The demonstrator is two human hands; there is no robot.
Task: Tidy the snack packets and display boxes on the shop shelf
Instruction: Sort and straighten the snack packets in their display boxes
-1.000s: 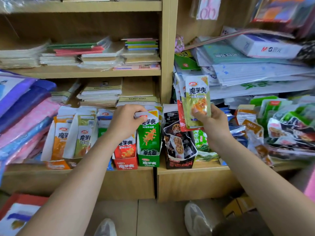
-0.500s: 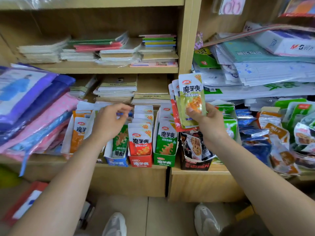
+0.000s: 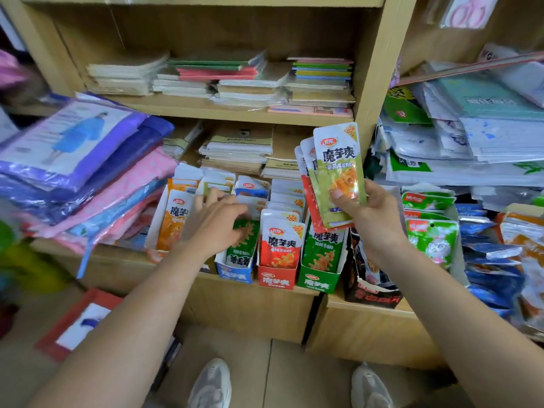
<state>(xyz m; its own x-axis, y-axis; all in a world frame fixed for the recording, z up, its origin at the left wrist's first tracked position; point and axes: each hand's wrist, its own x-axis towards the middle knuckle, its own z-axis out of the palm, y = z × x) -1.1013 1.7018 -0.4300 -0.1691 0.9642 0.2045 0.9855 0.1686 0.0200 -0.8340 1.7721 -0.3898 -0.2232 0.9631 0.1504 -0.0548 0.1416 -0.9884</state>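
Gripping a fan of snack packets upright, the right hand is hovering over the green box holding green packets; the left hand, fingers relaxed, is touching pale packets behind the blue box.

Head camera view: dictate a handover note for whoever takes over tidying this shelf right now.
Right hand grips a fan of green-and-red foil snack packets, raised above the boxes.
Left hand rests fingers on packet tops by the blue cardboard display box; no grip visible.
Done: red display box and green display box stand filled, side by side at the wooden shelf front.
Left: file the held packets by colour, then sort the loose packets heaped at the far right.
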